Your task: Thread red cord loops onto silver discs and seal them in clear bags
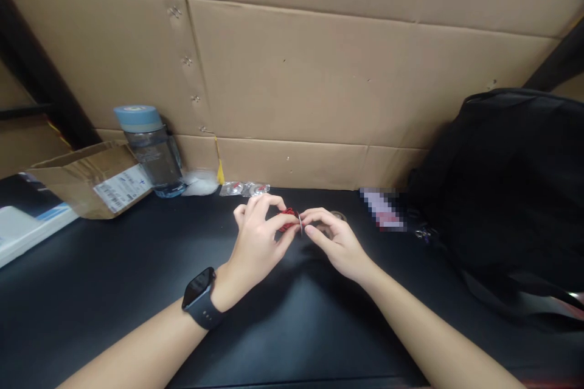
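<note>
Nearest the camera, two bare forearms come in over the black table point(91, 292), the left one wearing a dark watch point(199, 299). The left hand point(256, 237) and right hand point(336, 242) meet above the middle of the table, fingertips almost touching.

Between them sits a small red piece point(288, 220) with a thin metal ring point(300, 222) at its right edge. The left thumb and forefinger are closed on the red piece, the other fingers curled loosely above it. The right fingers point(319, 219) are pinched in close at the ring's right side; whether they grip the ring or only press against it is too small to tell. The piece is off the table, held just in front of the fingertips of both hands.

Judging by this, the fitting of ring and red piece looks under way, not finished: both hands are on it and nothing is set down.

Further back, small clear packets point(244, 188) with red contents lie by the cardboard wall point(319, 73), apparently unopened. To the left stand a bottle point(152, 149) and an open box point(91, 179); a black bag point(506, 194) fills the right.
</note>
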`<move>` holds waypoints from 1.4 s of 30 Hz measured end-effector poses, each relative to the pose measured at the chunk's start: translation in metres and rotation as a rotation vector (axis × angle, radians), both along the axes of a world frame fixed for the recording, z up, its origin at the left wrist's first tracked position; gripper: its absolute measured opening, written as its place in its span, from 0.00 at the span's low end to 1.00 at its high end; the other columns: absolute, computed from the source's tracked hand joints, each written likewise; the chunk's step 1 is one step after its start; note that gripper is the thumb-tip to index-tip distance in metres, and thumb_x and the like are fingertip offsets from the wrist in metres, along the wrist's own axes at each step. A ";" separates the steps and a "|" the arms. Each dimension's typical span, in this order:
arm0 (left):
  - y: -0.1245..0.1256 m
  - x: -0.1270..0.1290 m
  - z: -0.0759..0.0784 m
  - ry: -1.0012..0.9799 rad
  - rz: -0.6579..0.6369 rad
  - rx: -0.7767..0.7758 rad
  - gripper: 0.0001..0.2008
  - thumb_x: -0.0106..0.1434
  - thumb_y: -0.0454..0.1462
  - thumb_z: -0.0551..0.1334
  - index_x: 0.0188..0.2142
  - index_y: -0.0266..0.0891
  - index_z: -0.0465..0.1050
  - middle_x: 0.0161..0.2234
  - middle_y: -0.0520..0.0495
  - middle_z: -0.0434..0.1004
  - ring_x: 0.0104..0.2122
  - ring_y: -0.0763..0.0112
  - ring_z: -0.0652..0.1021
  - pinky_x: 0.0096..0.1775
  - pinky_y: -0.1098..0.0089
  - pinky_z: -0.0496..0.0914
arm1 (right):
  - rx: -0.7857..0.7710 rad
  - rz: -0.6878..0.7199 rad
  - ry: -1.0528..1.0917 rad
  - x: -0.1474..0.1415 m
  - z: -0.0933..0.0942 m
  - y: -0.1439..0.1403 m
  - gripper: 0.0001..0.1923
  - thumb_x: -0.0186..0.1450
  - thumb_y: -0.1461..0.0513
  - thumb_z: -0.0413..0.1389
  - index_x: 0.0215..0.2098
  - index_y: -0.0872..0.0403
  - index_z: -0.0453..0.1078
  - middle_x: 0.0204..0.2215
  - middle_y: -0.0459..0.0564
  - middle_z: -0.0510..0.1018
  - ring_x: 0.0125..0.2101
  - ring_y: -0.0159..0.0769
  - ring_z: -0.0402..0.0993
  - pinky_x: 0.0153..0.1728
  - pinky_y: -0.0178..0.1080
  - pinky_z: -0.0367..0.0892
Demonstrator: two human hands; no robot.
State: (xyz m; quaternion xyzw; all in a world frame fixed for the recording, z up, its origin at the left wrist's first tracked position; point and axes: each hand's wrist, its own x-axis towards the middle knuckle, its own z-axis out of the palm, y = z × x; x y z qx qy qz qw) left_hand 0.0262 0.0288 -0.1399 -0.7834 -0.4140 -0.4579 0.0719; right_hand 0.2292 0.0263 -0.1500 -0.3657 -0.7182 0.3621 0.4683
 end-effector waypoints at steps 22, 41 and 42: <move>0.019 -0.013 -0.007 0.215 -0.166 -0.401 0.20 0.65 0.50 0.64 0.55 0.53 0.72 0.55 0.47 0.73 0.56 0.54 0.69 0.53 0.53 0.60 | 0.250 -0.138 -0.477 0.023 0.012 0.003 0.04 0.71 0.61 0.55 0.38 0.48 0.72 0.53 0.52 0.71 0.53 0.46 0.67 0.56 0.54 0.63; 0.059 -0.049 -0.024 0.457 -0.271 -0.424 0.03 0.62 0.42 0.69 0.35 0.48 0.82 0.46 0.47 0.72 0.51 0.57 0.68 0.51 0.58 0.60 | 0.163 -0.198 -0.665 0.096 -0.002 0.045 0.17 0.58 0.64 0.66 0.45 0.52 0.77 0.44 0.53 0.79 0.43 0.42 0.77 0.48 0.44 0.70; 0.058 -0.048 -0.024 0.453 -0.277 -0.421 0.04 0.62 0.42 0.69 0.35 0.48 0.81 0.47 0.47 0.72 0.51 0.57 0.68 0.51 0.58 0.60 | 0.151 -0.194 -0.665 0.095 -0.005 0.046 0.17 0.58 0.64 0.65 0.45 0.53 0.77 0.43 0.53 0.80 0.42 0.41 0.77 0.47 0.44 0.70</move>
